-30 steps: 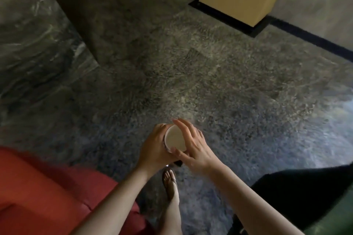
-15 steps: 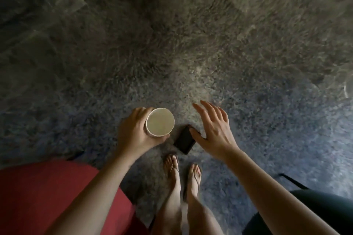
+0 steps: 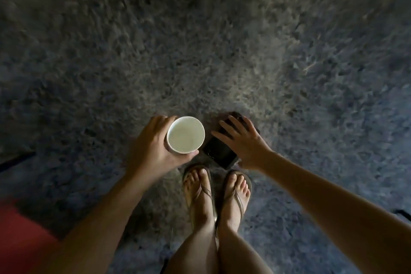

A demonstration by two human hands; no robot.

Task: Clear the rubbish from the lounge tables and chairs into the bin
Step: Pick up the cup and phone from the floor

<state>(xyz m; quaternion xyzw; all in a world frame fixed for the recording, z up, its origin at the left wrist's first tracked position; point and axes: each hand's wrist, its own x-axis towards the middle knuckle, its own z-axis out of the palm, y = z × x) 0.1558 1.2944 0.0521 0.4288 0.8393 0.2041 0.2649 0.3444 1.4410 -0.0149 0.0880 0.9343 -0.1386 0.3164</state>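
gripping cup (image 3: 185,134), left hand (image 3: 151,147); right hand (image 3: 244,140) over dark slab (image 3: 219,151), perhaps phone.

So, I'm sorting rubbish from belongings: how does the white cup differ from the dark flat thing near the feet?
The cup is white, round and open-topped; the dark flat thing is black, rectangular and thin. The cup is held upright in the left hand; the dark flat thing sits below the spread right hand, contact unclear. Both are just ahead of the toes.
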